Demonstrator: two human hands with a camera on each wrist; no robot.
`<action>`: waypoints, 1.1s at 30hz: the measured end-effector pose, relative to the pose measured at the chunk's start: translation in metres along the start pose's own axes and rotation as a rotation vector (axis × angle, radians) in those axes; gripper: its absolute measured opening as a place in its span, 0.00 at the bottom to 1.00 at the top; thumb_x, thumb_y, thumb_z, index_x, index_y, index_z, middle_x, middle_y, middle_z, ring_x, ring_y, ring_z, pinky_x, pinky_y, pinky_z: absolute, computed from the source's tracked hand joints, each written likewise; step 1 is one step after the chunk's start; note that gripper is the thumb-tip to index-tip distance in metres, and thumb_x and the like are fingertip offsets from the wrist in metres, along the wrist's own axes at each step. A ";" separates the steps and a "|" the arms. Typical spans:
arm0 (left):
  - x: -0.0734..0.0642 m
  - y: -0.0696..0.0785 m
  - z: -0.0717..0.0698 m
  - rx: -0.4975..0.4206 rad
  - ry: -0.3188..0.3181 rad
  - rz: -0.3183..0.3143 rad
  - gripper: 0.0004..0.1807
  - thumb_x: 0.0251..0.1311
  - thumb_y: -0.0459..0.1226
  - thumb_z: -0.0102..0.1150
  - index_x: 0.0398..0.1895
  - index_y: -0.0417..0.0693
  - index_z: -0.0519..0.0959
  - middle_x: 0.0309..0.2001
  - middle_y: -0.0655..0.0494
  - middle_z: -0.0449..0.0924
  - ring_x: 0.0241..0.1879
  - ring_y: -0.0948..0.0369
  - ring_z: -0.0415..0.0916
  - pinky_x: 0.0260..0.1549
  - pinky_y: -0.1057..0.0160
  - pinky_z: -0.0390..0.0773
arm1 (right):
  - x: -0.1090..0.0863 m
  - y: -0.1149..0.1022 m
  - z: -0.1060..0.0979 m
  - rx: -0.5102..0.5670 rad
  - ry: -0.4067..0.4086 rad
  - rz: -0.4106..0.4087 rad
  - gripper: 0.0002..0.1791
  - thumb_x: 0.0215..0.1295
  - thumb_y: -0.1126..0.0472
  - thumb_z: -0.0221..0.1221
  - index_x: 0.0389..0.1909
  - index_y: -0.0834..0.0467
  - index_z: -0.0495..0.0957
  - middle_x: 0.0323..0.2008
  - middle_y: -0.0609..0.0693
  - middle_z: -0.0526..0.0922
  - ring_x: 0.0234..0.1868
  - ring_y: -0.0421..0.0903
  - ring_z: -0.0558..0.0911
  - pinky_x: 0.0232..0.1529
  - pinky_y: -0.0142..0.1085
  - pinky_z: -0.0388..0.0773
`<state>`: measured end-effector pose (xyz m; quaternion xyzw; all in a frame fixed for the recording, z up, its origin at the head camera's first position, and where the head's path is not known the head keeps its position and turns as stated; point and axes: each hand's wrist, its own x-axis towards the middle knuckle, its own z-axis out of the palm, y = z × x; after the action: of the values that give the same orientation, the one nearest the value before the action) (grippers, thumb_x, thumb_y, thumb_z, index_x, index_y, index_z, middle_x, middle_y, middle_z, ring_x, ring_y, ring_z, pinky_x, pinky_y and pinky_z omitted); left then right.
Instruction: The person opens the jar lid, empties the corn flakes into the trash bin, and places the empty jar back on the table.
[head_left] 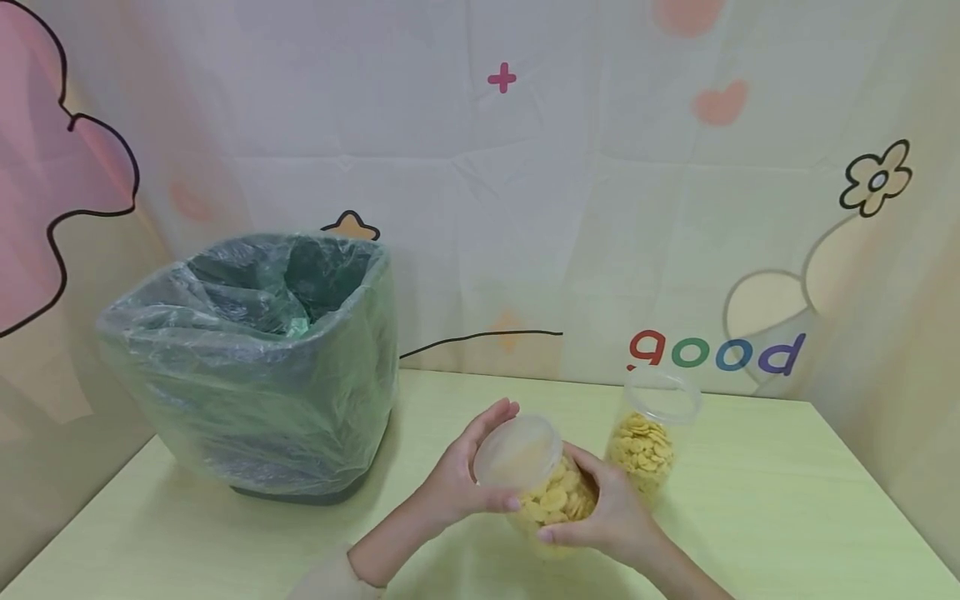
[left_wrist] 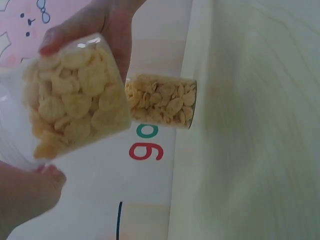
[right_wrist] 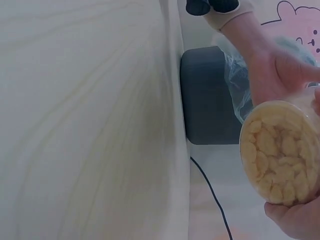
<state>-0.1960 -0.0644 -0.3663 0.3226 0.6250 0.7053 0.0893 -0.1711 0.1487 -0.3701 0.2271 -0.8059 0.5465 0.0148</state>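
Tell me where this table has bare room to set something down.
Right of the rear jar, the table is bare out to its right edge. Also bare: the strip along the back edge between the bin and rear jar, and the front left, before the bin. Crowded: front centre, where the left hand and right hand hold the lifted jar.

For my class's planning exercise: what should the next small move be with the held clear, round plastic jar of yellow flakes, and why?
Probably loosening the round, translucent plastic lid with the left grip while the right grip steadies the clear plastic jar. The lid appears to be on, the left grip curls round that end, and the right grip holds the jar's body.
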 end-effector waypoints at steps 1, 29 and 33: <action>0.000 0.000 -0.002 -0.010 -0.028 0.013 0.58 0.40 0.47 0.72 0.70 0.40 0.45 0.70 0.47 0.47 0.66 0.50 0.50 0.58 0.56 0.62 | 0.000 0.000 0.000 0.010 -0.011 -0.012 0.44 0.36 0.63 0.73 0.59 0.65 0.66 0.45 0.56 0.78 0.39 0.41 0.76 0.39 0.33 0.74; 0.004 0.000 -0.008 0.017 -0.093 0.089 0.50 0.41 0.44 0.72 0.66 0.36 0.56 0.62 0.41 0.62 0.54 0.57 0.65 0.49 0.59 0.70 | -0.002 -0.003 -0.001 0.174 -0.119 -0.014 0.42 0.41 0.66 0.70 0.59 0.71 0.62 0.46 0.63 0.75 0.40 0.43 0.77 0.40 0.35 0.75; 0.004 -0.002 -0.006 -0.002 -0.044 0.063 0.48 0.41 0.43 0.72 0.65 0.36 0.57 0.61 0.42 0.63 0.52 0.56 0.65 0.47 0.58 0.71 | -0.001 -0.003 -0.001 0.163 -0.102 -0.007 0.43 0.42 0.66 0.70 0.61 0.69 0.61 0.47 0.62 0.75 0.40 0.43 0.77 0.40 0.34 0.75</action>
<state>-0.2031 -0.0663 -0.3668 0.3574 0.6119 0.7009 0.0812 -0.1695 0.1493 -0.3677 0.2579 -0.7577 0.5980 -0.0428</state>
